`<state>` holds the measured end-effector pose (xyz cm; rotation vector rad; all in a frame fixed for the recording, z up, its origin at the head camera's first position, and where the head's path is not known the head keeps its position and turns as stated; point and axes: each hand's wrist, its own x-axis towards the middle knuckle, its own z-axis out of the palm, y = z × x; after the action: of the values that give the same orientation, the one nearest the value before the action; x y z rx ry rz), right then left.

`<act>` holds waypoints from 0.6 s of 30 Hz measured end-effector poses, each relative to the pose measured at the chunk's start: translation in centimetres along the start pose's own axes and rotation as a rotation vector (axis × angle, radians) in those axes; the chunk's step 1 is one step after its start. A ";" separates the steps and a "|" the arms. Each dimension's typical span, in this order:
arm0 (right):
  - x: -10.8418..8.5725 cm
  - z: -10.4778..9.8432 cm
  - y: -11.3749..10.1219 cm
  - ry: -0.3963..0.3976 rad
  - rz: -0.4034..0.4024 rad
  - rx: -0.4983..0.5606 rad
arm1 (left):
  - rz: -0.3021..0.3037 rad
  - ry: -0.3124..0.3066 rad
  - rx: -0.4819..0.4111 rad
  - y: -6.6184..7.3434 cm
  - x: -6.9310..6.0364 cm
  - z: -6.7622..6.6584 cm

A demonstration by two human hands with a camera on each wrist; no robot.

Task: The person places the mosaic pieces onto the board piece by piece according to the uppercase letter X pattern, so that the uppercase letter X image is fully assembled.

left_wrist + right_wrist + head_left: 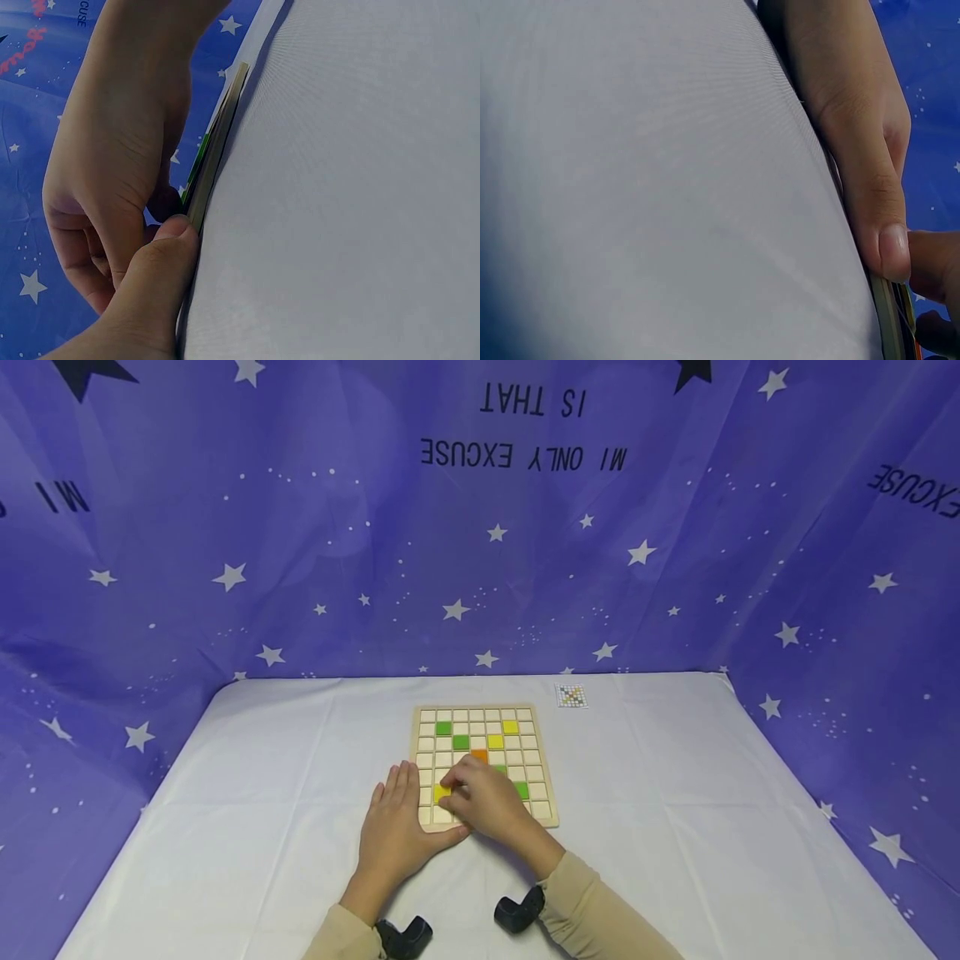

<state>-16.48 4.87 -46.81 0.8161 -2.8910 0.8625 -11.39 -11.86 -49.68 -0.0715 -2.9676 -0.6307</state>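
A square wooden grid board (pixel 550 814) lies on the table, with pale, green, yellow and orange square tiles in its cells. My left hand (pixel 393 831) rests along the board's left side with fingers straight, its thumb reaching along the near edge; the left wrist view shows that thumb (pixel 161 259) against the rim. Over the board's lower part, my right hand (pixel 483 797) pinches at a yellow tile (pixel 439 794) in the lower left with bent thumb and fingers. That hand hides several cells. An orange tile (pixel 479 755) shows just beyond its knuckles.
A small printed card (pixel 572 696) with a coloured grid pattern lies beyond the board's far right corner. White cloth (pixel 675 860) covers the table. A blue star-patterned curtain (pixel 375 568) hangs behind and at the sides.
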 end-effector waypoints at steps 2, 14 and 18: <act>0.0 0.0 0.0 0.001 -0.007 0.001 | 0.001 0.002 0.002 0.0 0.0 0.0; -0.2 0.0 -0.1 -0.022 -0.042 -0.006 | 0.008 0.018 0.004 0.0 -0.1 0.0; -0.3 0.1 0.0 -0.028 -0.032 -0.013 | 0.007 0.013 -0.002 0.0 -0.1 0.0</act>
<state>-16.20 4.94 -46.90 0.8777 -2.8954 0.8351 -11.29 -11.89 -49.72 -0.0768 -2.9528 -0.6305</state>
